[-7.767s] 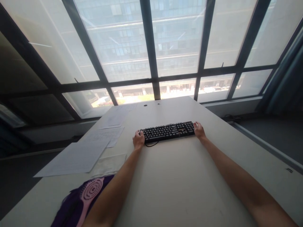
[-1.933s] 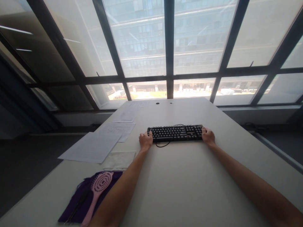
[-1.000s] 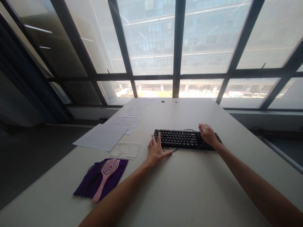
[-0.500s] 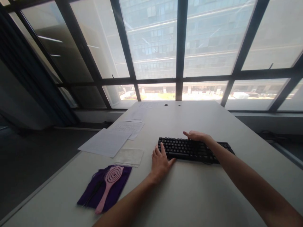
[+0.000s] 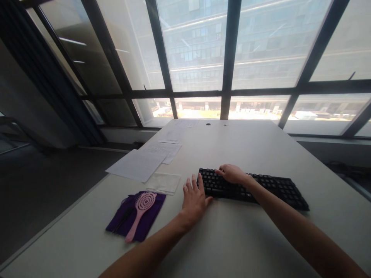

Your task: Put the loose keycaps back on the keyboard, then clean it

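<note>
A black keyboard (image 5: 278,189) lies on the white table, slanted so that its right end is closer to me. My left hand (image 5: 194,199) rests at its left end with the fingers spread. The index finger touches the left edge and the thumb lies along the front edge. Over the keys, left of the middle, is my right hand (image 5: 232,173). Its fingers are curled together near the back edge, and whatever may be in them is hidden. My right forearm crosses above the keyboard and covers some keys.
To the left, a pink hairbrush (image 5: 141,211) lies on a purple cloth pouch (image 5: 155,214), beside a thin dark item (image 5: 123,221). Beyond are a whitish flat packet (image 5: 164,183) and several paper sheets (image 5: 137,164). Windows (image 5: 197,46) stand past the table's far end.
My right hand has moved left along the keyboard, and its outstretched finger has curled in. The keyboard's right end has swung toward me. My left hand stays at the left end.
</note>
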`<act>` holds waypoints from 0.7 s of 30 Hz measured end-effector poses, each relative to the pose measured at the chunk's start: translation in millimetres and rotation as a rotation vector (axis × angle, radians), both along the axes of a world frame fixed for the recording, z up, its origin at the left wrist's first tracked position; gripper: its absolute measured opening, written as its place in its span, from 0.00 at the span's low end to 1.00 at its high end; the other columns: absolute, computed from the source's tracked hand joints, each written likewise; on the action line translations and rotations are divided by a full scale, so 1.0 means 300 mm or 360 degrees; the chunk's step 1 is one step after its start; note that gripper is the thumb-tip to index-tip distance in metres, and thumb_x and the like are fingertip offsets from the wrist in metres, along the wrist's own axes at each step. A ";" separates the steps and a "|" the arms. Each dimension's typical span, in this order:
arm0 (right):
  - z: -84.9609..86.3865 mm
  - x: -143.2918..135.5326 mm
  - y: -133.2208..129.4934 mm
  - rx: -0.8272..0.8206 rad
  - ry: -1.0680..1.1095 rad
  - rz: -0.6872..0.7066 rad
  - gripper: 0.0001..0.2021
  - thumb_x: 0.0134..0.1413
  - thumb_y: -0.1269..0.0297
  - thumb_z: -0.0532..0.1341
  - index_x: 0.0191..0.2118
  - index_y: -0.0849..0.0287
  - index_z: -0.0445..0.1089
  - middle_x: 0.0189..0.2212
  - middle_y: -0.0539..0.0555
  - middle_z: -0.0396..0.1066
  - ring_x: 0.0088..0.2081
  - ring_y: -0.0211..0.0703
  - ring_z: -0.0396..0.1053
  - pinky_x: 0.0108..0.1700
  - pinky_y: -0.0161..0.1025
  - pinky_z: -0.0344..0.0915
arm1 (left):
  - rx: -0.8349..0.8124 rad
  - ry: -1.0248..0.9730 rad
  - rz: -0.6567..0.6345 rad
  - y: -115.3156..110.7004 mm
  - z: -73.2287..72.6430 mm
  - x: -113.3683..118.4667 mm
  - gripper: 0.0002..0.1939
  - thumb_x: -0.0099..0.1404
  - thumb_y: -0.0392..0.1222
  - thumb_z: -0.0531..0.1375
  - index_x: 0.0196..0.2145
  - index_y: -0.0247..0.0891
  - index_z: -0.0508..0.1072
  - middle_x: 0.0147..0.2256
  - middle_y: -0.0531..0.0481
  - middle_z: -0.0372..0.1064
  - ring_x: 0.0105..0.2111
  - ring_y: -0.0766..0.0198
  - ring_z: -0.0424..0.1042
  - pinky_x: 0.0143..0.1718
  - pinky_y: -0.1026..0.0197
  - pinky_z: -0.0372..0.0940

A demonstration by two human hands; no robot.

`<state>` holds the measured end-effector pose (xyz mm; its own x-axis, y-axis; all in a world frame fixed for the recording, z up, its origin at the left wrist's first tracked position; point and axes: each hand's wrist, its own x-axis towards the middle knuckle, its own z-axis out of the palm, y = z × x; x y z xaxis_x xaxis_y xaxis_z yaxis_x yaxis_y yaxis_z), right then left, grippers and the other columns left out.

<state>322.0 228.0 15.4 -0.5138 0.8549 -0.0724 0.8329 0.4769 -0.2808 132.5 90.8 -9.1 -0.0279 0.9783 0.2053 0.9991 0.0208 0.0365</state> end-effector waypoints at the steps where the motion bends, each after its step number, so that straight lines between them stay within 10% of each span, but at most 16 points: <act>1: -0.003 -0.011 -0.014 0.0046 0.0002 -0.0014 0.30 0.68 0.40 0.46 0.45 0.58 0.77 0.45 0.65 0.77 0.46 0.55 0.74 0.45 0.43 0.65 | 0.0001 0.0049 0.0007 0.003 0.022 -0.028 0.46 0.63 0.56 0.65 0.70 0.34 0.53 0.66 0.26 0.51 0.64 0.32 0.54 0.62 0.38 0.53; 6: -0.001 -0.028 -0.046 0.0419 0.0192 -0.0237 0.21 0.71 0.52 0.50 0.48 0.61 0.75 0.48 0.63 0.74 0.51 0.54 0.70 0.50 0.42 0.62 | -0.0300 0.0100 0.0291 0.075 0.131 -0.233 0.28 0.68 0.48 0.60 0.60 0.29 0.65 0.55 0.25 0.65 0.54 0.39 0.67 0.52 0.46 0.64; 11: 0.016 -0.006 -0.044 0.0479 0.0505 -0.0433 0.20 0.71 0.55 0.49 0.45 0.60 0.75 0.45 0.60 0.75 0.48 0.49 0.71 0.49 0.39 0.61 | -0.0410 0.0018 0.0293 0.120 0.099 -0.359 0.20 0.68 0.44 0.60 0.53 0.29 0.70 0.52 0.28 0.69 0.52 0.41 0.70 0.50 0.50 0.64; 16: -0.008 0.001 -0.061 0.0435 0.0508 -0.0411 0.19 0.71 0.57 0.50 0.44 0.61 0.76 0.44 0.61 0.76 0.48 0.49 0.72 0.49 0.39 0.61 | -0.0227 -0.0073 0.0193 0.158 0.054 -0.364 0.13 0.69 0.31 0.52 0.46 0.31 0.74 0.44 0.36 0.73 0.45 0.52 0.74 0.47 0.57 0.65; 21: -0.053 -0.026 -0.091 0.0347 0.0457 -0.0112 0.16 0.69 0.57 0.54 0.48 0.60 0.76 0.47 0.60 0.77 0.50 0.50 0.73 0.53 0.41 0.63 | 0.0340 -0.0361 0.0002 0.208 0.108 -0.267 0.13 0.69 0.34 0.53 0.46 0.33 0.75 0.44 0.39 0.71 0.42 0.55 0.73 0.46 0.57 0.66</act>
